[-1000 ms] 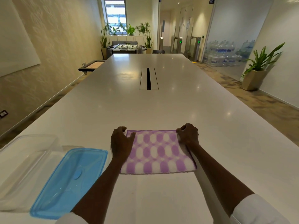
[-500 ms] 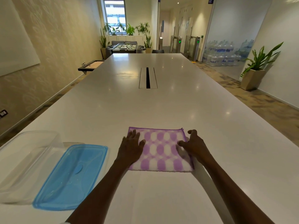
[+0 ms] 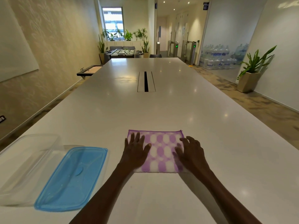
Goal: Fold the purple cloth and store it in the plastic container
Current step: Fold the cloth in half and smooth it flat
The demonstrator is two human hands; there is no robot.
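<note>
The purple and white patterned cloth lies flat in a folded rectangle on the white table, near its front edge. My left hand rests palm down on the cloth's left side, fingers spread. My right hand presses flat on its right side, fingers apart and slightly blurred. Neither hand grips the fabric. The clear plastic container stands open at the table's left front corner, well left of the cloth. Its blue lid lies flat beside it, between container and cloth.
A dark cable slot runs along the table's middle, far beyond the cloth. A potted plant stands on the floor at the right. A foosball table and more plants are at the far end of the room.
Both hands released the cloth's far corners, opened and slid back to lie flat on the folded cloth. The cloth stays in place.
</note>
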